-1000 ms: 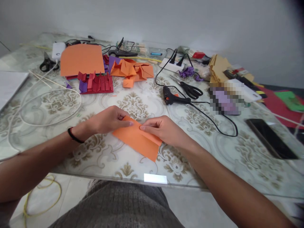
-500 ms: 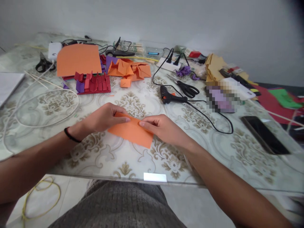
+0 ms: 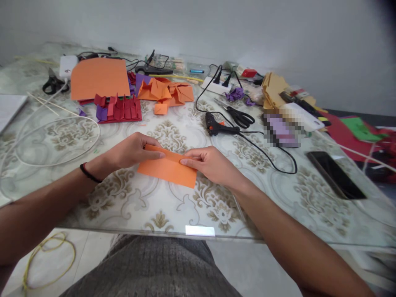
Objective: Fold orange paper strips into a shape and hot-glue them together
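Observation:
An orange sheet of paper [image 3: 168, 172] is held between both hands, just above or against the table near its front. My left hand [image 3: 137, 152] pinches its far left edge, thumb on top and fingers behind. On the right side, my right hand [image 3: 208, 163] grips the same far edge between thumb and fingers. Along that edge runs a narrow strip that looks folded or bent; the fingers behind it are hidden. Beyond the hands lie a red folded-paper piece [image 3: 122, 109] and several orange folded-paper pieces [image 3: 167, 90].
A black glue gun [image 3: 216, 123] and black-handled scissors [image 3: 239, 115] lie behind my right hand, with a cable looping right. Farther right is a phone [image 3: 335, 173]. A white power strip [image 3: 216, 86] and an orange sheet stack [image 3: 100, 78] sit at the back. A white cable [image 3: 99, 136] curls at left.
The orange paper's near edge has tilted up slightly, and its far strip shows more clearly. Both hands keep their pinch. The whole view has shifted a little.

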The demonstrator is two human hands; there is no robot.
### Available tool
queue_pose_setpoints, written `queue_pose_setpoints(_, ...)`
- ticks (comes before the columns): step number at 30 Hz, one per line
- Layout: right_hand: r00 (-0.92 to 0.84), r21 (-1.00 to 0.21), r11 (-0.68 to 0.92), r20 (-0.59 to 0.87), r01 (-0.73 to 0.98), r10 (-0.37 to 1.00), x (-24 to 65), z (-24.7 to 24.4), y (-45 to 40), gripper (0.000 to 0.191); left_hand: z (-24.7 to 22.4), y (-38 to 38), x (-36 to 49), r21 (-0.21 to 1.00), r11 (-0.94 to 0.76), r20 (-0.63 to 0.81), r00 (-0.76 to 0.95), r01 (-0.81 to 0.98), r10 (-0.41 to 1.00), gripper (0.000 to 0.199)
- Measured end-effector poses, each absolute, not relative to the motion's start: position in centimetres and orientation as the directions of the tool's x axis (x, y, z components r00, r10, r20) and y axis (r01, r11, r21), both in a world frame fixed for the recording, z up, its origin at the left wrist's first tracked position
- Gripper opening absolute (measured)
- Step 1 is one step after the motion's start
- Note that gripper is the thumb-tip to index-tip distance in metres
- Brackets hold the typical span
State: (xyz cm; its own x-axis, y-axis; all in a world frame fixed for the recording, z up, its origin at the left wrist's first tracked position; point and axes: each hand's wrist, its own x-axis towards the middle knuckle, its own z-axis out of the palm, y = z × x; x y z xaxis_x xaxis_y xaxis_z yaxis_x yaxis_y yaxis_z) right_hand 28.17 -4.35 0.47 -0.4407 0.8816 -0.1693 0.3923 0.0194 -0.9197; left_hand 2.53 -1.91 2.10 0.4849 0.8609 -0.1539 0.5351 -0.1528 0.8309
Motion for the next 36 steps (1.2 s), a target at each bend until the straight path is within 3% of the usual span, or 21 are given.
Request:
queue_pose_setpoints(5,-0.432,-0.949,0.037,-0.107,0.313,0.895,28.47,0.31,-4.22,0.039,2.03,-1.93,2.40,0.854,-0.153,-0.109,0.458,0.497,0.882,0.029)
queue_pose_setpoints(11,-0.366,-0.975,-0.219,-0.217,0.038,0.905,28.32,-0.36,-3.78,0.043,1.98,-2.00,2.29,0.907,-0.128,-0.051,0.408,0.401,0.912,0.027)
queue_pose_setpoints(21,-0.398,-0.907,-0.401,-0.324,-0.127,0.858,27.65,0.23,-4.20,0.033,1.64,-2.27,2.38,0.868,-0.278,0.060,0.469,0.412,0.881,0.032)
queue_pose_setpoints(33,-0.427,-0.901,-0.409,-0.316,-0.147,0.848,27.57,0.33,-4.40,0.028,1.49,-2.49,2.56,0.868,-0.319,0.129,0.446,0.381,0.886,0.025)
queue_pose_setpoints(36,-0.414,-0.933,-0.348,-0.282,-0.093,0.865,27.59,0.21,-4.40,0.029,1.53,-2.45,2.56,0.866,-0.323,0.135,0.445,0.381,0.885,0.025)
